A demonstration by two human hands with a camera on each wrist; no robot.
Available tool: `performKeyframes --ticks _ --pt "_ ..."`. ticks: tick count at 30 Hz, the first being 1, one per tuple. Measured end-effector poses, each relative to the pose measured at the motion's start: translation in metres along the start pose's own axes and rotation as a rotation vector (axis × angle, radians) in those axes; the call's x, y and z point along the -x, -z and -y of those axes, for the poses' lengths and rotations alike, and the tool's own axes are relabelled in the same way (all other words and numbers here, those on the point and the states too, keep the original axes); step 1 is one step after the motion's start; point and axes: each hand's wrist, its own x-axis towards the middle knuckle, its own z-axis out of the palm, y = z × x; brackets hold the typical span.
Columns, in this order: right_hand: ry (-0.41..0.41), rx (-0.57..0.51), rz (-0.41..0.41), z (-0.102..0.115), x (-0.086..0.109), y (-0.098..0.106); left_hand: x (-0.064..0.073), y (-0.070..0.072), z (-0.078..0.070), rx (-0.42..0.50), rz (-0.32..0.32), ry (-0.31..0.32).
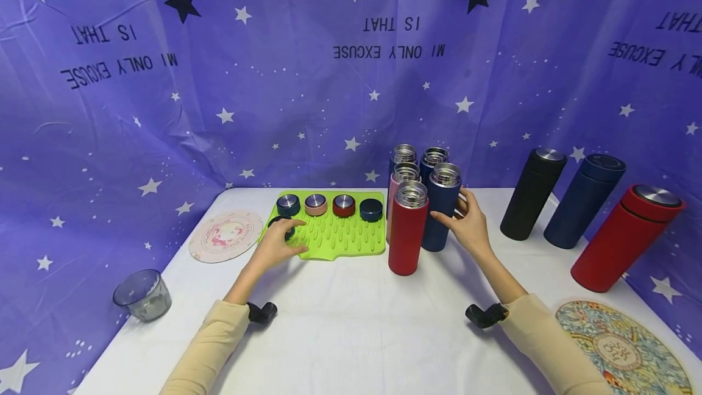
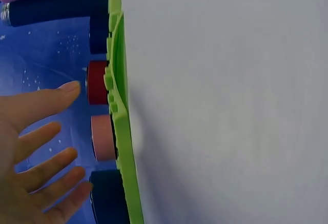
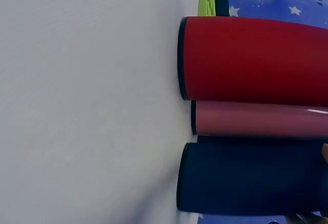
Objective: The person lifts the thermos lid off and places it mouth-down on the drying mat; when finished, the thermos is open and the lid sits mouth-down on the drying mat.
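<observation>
far on my left a grey glass cup [image 1: 144,297] stands on the white table [image 1: 351,334]; next lies a round pink mat [image 1: 227,236]; my left hand [image 1: 276,245] hovers at the left of the green mat [image 1: 334,239], fingers spread and relaxed, nothing in hold, a dark cap [image 1: 289,234] partly hidden behind it; along the green mat's far side sit a teal cap [image 1: 287,205], a pink cap [image 1: 315,205], a red cap [image 1: 344,206] and a blue cap [image 1: 371,210]; just right of them five lidless bottles stand upright, close together: a pink bottle [image 1: 392,206], a red bottle [image 1: 406,236] nearest me, two rear blue bottles [image 1: 425,170] and the front blue bottle [image 1: 441,197]; my right hand [image 1: 468,227] grips that front one, thumb on one side and fingers on the other; well apart on the right stand a black bottle [image 1: 530,200], a capped blue bottle [image 1: 581,206] and a capped red bottle [image 1: 622,245], a patterned round mat [image 1: 652,328] lying nearer me
</observation>
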Motion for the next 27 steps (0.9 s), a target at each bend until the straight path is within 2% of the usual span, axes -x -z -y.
performKeyframes --ticks 4,8,18,23,27 --pt "0.025 0.024 0.011 0.004 0.009 0.013 0.002 -0.003 -0.003 0.003 0.076 -0.002" --pt "0.065 0.031 -0.034 0.005 0.015 0.03 0.001 -0.004 -0.005 -0.023 0.132 0.02" --pt "0.033 0.074 -0.217 0.003 0.018 0.073 0.0 -0.003 -0.006 -0.082 0.225 0.075" --pt "0.032 0.103 -0.336 -0.001 0.018 0.09 -0.002 -0.005 -0.004 -0.098 0.263 0.1" --pt "0.02 0.08 -0.433 -0.006 0.014 0.102 -0.003 -0.005 -0.002 -0.101 0.275 0.105"
